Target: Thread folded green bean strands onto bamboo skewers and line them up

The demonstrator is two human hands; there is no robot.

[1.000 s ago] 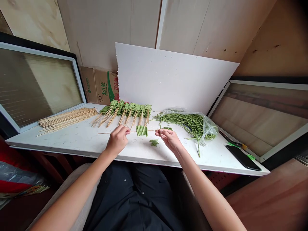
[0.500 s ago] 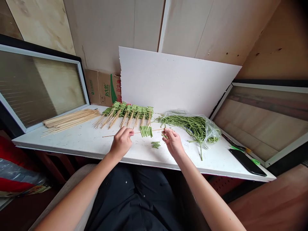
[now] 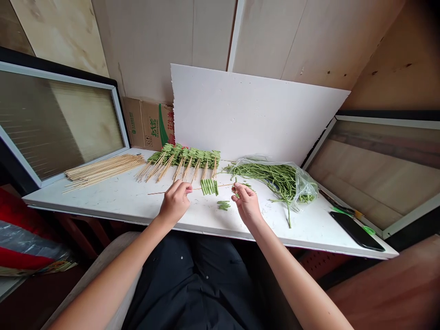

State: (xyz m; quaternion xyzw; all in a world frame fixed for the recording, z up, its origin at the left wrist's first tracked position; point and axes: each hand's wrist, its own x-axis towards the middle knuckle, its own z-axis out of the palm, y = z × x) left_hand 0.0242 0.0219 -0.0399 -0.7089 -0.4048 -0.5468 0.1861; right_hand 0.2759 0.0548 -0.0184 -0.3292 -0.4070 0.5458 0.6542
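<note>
Left hand [image 3: 178, 195] pinching a stick [image 3: 226, 185] strung with bean pieces [image 3: 209, 187] over the table [image 3: 113, 201], right hand [image 3: 245, 199] grasping another piece [image 3: 235, 179] (roughly upright) by the stick's tip, loose pieces [image 3: 223, 205] nearer the front edge, phone [image 3: 356, 230] at the right front corner.

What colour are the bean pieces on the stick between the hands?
The bean pieces are green, seen best in the head view.

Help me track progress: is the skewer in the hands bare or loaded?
Partly loaded: a row of green bean pieces sits on the skewer between the left hand and right hand, bare stick showing.
</note>
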